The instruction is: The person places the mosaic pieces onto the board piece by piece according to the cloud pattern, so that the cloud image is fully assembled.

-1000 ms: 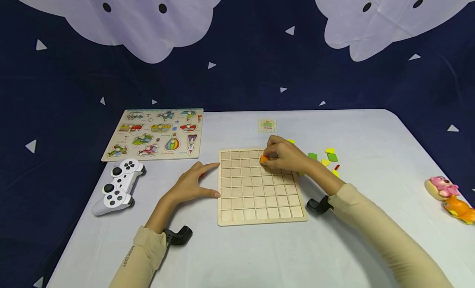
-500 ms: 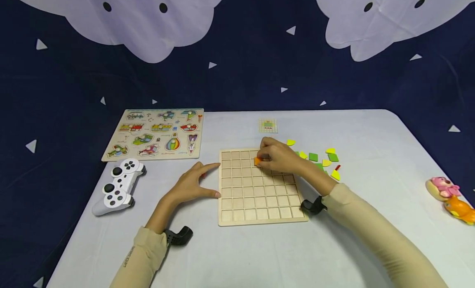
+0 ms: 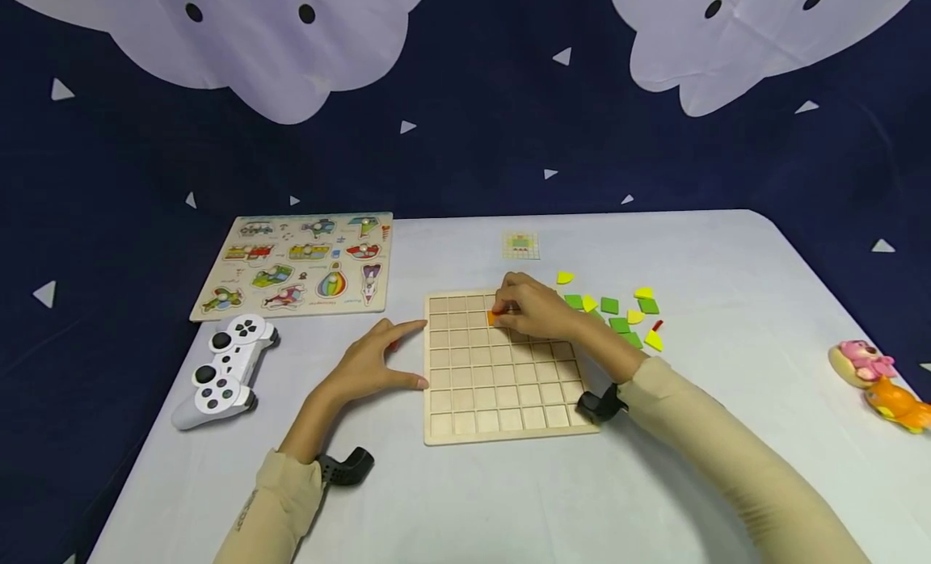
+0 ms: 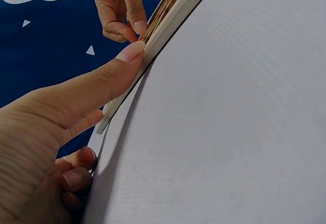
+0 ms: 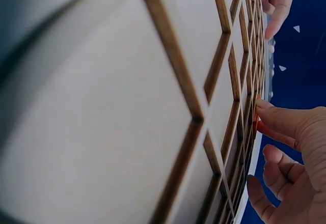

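Observation:
In the head view a square wooden grid board [image 3: 509,398] lies on the white table. My left hand [image 3: 366,364] is at its left edge, index finger and thumb stretched out and spread along the rim. The left wrist view shows that thumb [image 4: 109,79] touching the board's side. Over the upper middle of the grid, my right hand [image 3: 537,307] pinches an orange square tile [image 3: 491,318] between thumb and fingers. From the right wrist the same orange tile [image 5: 256,117] appears tilted at the grid cells, its far part hidden by the fingertips.
Several loose green tiles [image 3: 619,325] and yellow tiles [image 3: 653,340] lie right of the board, with a small red piece [image 3: 658,326]. A pattern card [image 3: 520,245] sits behind it. Left are a vehicle puzzle [image 3: 291,265] and a game controller [image 3: 227,370]; far right, small toys [image 3: 898,402].
My right hand has slid left across the upper part of the grid with the orange tile. The left hand has kept its place at the board's edge; the head view has shifted slightly.

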`<action>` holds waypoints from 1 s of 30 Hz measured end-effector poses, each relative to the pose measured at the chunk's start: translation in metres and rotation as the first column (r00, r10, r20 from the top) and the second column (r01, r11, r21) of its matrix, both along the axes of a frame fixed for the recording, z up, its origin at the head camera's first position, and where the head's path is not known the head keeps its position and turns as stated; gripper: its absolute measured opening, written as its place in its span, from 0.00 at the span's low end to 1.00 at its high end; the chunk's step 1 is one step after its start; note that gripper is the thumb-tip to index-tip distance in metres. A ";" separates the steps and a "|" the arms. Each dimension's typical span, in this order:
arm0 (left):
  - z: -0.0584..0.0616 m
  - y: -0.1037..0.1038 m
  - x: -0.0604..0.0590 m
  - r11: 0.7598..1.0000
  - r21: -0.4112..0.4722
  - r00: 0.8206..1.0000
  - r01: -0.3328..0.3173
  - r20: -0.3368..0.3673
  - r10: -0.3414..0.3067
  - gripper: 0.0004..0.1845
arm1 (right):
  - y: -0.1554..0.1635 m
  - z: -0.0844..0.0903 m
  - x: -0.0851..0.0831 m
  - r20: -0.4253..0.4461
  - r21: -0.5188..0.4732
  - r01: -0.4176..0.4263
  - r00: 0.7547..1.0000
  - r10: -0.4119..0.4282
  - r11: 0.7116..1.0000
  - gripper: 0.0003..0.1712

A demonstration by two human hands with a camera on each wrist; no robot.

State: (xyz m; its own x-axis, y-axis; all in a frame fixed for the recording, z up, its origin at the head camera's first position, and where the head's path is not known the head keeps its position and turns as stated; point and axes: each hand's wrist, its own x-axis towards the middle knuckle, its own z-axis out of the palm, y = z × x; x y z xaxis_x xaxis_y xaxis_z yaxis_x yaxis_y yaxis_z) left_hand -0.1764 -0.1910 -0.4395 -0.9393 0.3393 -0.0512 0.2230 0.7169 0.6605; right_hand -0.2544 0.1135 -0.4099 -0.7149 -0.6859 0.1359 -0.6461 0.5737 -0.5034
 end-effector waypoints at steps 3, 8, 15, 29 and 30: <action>0.001 -0.001 0.002 1.000 0.003 1.000 0.001 -0.003 -0.001 0.52 | -0.001 0.002 0.002 -0.003 0.014 0.014 1.000 -0.014 1.000 0.03; -0.001 -0.001 0.003 1.000 0.022 1.000 -0.001 -0.004 0.001 0.51 | -0.004 0.006 0.003 -0.081 0.074 0.002 0.997 0.004 0.997 0.05; -0.004 0.001 0.003 0.999 0.036 1.000 0.002 -0.001 -0.002 0.50 | 0.007 0.015 -0.002 -0.171 0.106 0.026 0.985 -0.007 0.994 0.14; -0.001 0.000 0.003 1.000 0.015 1.000 0.002 -0.014 -0.002 0.50 | 0.079 0.030 -0.032 -0.100 0.243 0.266 0.963 -0.249 0.933 0.16; -0.001 0.000 0.003 1.000 0.013 1.000 0.000 -0.014 0.000 0.50 | 0.082 0.030 -0.033 -0.095 0.257 0.270 0.962 -0.254 0.928 0.17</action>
State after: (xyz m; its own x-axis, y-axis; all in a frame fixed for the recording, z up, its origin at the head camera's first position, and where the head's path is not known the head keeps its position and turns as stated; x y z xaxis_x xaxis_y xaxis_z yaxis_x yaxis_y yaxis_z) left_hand -0.1736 -0.1906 -0.4400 -0.9400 0.3396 -0.0341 0.2318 0.7085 0.6666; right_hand -0.2875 0.1958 -0.3802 -0.8705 -0.4917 0.0224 -0.4782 0.8340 -0.2752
